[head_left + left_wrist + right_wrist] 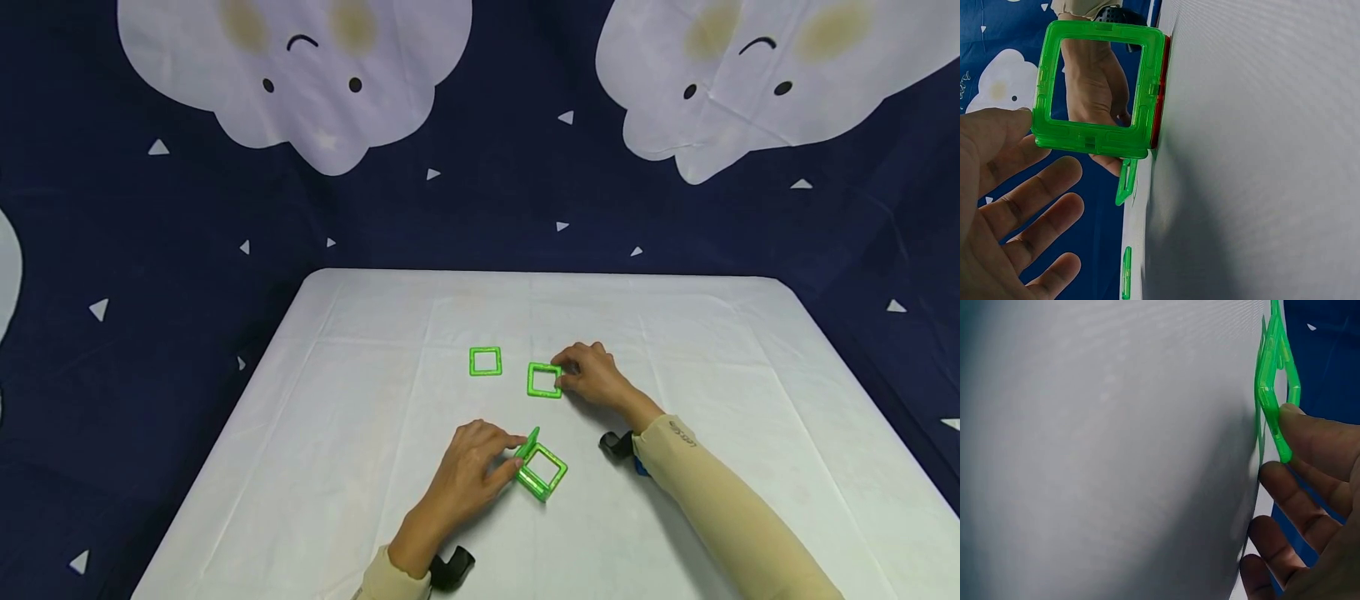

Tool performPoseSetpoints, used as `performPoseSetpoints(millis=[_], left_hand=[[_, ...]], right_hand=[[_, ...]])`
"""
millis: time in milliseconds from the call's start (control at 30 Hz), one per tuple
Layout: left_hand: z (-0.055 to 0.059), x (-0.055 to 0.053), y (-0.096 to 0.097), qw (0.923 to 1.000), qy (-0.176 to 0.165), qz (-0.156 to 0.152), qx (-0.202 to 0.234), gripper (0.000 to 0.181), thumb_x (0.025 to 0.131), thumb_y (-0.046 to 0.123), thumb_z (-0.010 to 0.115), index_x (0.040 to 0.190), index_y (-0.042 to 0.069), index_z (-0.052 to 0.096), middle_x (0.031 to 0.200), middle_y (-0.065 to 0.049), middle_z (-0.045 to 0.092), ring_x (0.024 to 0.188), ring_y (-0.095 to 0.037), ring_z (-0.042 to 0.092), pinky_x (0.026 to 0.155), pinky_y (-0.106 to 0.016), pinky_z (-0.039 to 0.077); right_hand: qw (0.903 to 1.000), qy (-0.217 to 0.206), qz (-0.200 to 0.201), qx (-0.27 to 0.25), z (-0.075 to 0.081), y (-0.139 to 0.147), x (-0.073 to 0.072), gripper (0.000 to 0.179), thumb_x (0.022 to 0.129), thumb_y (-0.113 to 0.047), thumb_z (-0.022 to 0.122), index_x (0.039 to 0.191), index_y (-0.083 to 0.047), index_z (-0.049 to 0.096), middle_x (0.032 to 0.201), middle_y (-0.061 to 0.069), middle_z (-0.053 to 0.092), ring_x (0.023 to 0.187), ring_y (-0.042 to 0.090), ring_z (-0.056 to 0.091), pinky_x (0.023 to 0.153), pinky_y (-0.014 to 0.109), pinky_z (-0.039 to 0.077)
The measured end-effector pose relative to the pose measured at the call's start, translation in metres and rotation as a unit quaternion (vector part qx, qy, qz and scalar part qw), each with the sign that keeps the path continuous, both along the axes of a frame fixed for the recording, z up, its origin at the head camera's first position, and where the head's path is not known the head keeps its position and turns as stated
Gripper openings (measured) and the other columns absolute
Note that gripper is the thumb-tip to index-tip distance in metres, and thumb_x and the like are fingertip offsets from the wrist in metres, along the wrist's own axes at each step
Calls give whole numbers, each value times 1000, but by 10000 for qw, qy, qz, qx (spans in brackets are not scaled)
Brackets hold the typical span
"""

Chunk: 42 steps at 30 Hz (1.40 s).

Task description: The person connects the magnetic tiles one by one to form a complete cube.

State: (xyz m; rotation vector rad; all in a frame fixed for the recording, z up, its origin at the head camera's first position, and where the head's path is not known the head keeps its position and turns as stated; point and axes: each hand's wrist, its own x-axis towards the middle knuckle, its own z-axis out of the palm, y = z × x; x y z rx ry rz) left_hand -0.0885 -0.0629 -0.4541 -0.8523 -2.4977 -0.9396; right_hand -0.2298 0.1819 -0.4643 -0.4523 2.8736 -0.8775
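My left hand (468,471) pinches the edge of an upright green square frame tile (1096,139) between thumb and index finger, its other fingers spread. That tile stands along one side of another green square frame tile (557,478), which lies on the white table. A red strip (1160,94) shows along the upright tile's base in the left wrist view. Farther back, my right hand (596,375) pinches the right edge of a third green square tile (530,380), which is tilted in the right wrist view. To its left, one more green square tile (473,362) lies flat.
The table (337,400) wears a creased white cover with rounded far corners. Behind it hangs a navy cloth (495,208) printed with clouds and small triangles. Black wrist devices (452,569) are on both arms, low over the table.
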Motion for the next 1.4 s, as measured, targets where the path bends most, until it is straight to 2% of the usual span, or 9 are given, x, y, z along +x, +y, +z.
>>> performPoseSetpoints(millis=[267,467,667,867,1033,1200,1400], left_hand=[[-1,-1,0,10000,46,9,-19,22,82,24,71,103,17,71,89,6,69,91,-10,58,91,-36,43],[-2,-1,0,10000,27,-4,4,22,82,24,71,103,18,71,89,6,69,91,-11,58,90,-35,44],[-2,-1,0,10000,39,-22,16,22,83,24,71,103,18,71,89,6,69,91,-11,57,88,-35,44],[-4,-2,0,10000,47,-22,36,22,82,23,72,104,17,71,89,6,69,91,-11,57,89,-35,43],[-3,-2,-1,10000,6,-49,66,22,84,26,70,104,17,71,89,5,69,91,-12,57,88,-35,43],[-4,-2,-1,10000,-1,-48,40,22,84,26,70,104,17,71,90,5,69,91,-11,57,88,-34,43],[-4,-2,-1,10000,-17,-61,54,22,84,26,70,104,17,71,89,4,69,91,-11,57,87,-34,43]], right_hand=[[9991,-130,7,-398,2,-1,1,26,82,-20,72,106,-15,65,91,3,65,89,20,48,91,47,31],[9990,-46,-2,-440,1,0,1,26,82,-20,72,107,-15,65,92,3,63,89,20,49,84,42,36],[9980,-51,-66,-621,5,0,7,21,83,-19,70,103,-15,67,89,2,62,86,19,48,85,44,35],[9967,-86,-147,-797,7,1,12,14,83,-17,68,98,-15,69,87,3,62,82,18,48,71,31,36],[9964,27,-171,-834,10,3,15,13,83,-17,68,94,-13,70,87,5,62,79,18,49,68,29,38],[9954,69,-364,-887,15,5,20,11,83,-20,70,93,-15,70,90,6,64,81,19,51,73,32,39],[9923,84,-567,-1100,19,7,29,11,83,-23,71,90,-16,70,98,8,66,98,25,55,92,47,41]])
